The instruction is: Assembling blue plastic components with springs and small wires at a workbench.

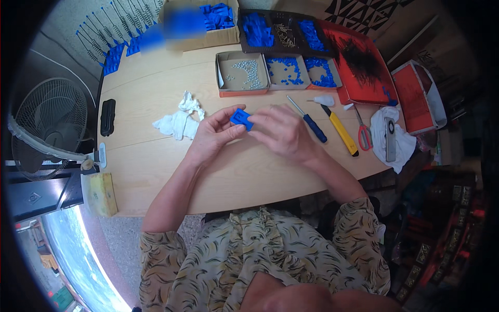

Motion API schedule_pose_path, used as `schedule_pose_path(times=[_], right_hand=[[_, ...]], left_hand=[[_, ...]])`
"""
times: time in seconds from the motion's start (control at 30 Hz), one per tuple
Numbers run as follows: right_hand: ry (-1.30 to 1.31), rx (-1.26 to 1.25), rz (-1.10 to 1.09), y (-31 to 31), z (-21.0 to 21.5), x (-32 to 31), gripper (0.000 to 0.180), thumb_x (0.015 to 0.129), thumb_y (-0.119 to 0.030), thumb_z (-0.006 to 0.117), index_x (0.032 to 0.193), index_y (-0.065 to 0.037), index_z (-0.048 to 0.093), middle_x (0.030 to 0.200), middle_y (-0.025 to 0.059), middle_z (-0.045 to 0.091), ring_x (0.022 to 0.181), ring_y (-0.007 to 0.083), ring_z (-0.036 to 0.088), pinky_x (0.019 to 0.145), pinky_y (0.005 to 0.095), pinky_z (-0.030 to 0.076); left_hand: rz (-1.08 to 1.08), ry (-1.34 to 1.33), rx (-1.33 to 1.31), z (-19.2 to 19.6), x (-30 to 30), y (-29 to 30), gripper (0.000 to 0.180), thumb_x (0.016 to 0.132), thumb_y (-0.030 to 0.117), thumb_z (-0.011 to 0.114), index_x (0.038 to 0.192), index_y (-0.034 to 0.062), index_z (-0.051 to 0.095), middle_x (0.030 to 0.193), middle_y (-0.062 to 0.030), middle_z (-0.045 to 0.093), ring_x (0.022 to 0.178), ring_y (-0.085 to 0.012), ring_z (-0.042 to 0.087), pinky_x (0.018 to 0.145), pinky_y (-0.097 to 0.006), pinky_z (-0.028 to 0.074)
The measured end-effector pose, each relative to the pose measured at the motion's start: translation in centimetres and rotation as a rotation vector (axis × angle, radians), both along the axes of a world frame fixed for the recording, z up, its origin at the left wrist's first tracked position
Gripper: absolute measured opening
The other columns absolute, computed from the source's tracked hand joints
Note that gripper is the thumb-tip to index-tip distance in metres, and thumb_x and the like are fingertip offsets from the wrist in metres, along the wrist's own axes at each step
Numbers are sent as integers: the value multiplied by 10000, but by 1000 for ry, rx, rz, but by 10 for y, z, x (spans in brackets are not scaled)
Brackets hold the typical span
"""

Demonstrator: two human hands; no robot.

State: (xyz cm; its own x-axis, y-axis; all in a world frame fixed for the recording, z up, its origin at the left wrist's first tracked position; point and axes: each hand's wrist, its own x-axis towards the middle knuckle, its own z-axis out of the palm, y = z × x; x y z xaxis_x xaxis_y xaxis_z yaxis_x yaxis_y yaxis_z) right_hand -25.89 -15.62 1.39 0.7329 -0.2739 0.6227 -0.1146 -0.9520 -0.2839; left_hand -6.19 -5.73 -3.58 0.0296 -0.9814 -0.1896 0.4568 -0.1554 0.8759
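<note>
Above the middle of the table, my left hand point(215, 134) grips a small blue plastic part point(241, 119) with a recess in its upper face, thumb along its near edge. From the other side my right hand point(283, 130) reaches to the same part, its fingers bent and pinched at the part's right edge. Whether a smaller piece sits between those right fingertips is hidden. Just right of my right hand lies a screwdriver point(315, 128) with a dark blue handle. A crumpled white cloth point(176, 125) rests left of my left hand.
Small boxes of silver beads point(247, 73) and blue pieces point(286, 71) stand behind my hands. Behind them is a black tray point(283, 39); a red tray point(371, 78) holds dark thin pieces. A yellow cutter point(340, 132) and scissors point(365, 135) lie right. A fan point(52, 117) stands left.
</note>
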Motion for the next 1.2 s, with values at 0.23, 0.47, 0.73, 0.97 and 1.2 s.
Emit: schedule_pose_path(times=[0.23, 0.47, 0.73, 0.97, 1.2], right_hand=[[-55, 444, -448, -116, 20, 33, 151, 883, -141, 703, 960, -14, 729, 893, 139, 707, 799, 297, 688, 723, 376, 541], [211, 195, -634, -205, 1, 93, 325, 882, -316, 706, 1037, -32, 745, 1097, 181, 701, 1055, 338, 681, 906, 463, 538], [321, 504, -850, -203, 11, 132, 289, 784, -222, 706, 981, -15, 753, 1096, 255, 710, 1093, 395, 676, 950, 474, 543], [-90, 691, -775, -245, -22, 100, 318, 756, -308, 741, 750, 10, 746, 711, 140, 709, 655, 201, 666, 665, 367, 518], [-474, 1024, -491, -209, -10, 67, 270, 860, -197, 691, 744, 46, 702, 674, 33, 641, 584, 112, 566, 546, 327, 442]], left_hand=[[8, -29, -71, 4, -3, -2, 490, 914, 61, 742, 1364, 14, 554, 1140, -38, 685, 1033, -101, 660, 907, -249, 543], [-30, -538, -285, 2, -11, 2, 509, 902, 83, 761, 1366, 18, 562, 1114, -45, 673, 965, -99, 666, 834, -261, 545], [45, -628, -200, 13, -2, 2, 520, 898, 94, 752, 1380, 19, 573, 1096, -67, 689, 906, -98, 675, 783, -253, 544], [-22, -640, -186, 11, -6, -9, 503, 906, 142, 762, 1361, 13, 591, 1076, -78, 710, 936, -130, 680, 858, -285, 546], [51, -783, -161, 12, 1, -1, 463, 912, 164, 759, 1322, 1, 617, 1063, -89, 727, 936, -148, 690, 871, -296, 550]])
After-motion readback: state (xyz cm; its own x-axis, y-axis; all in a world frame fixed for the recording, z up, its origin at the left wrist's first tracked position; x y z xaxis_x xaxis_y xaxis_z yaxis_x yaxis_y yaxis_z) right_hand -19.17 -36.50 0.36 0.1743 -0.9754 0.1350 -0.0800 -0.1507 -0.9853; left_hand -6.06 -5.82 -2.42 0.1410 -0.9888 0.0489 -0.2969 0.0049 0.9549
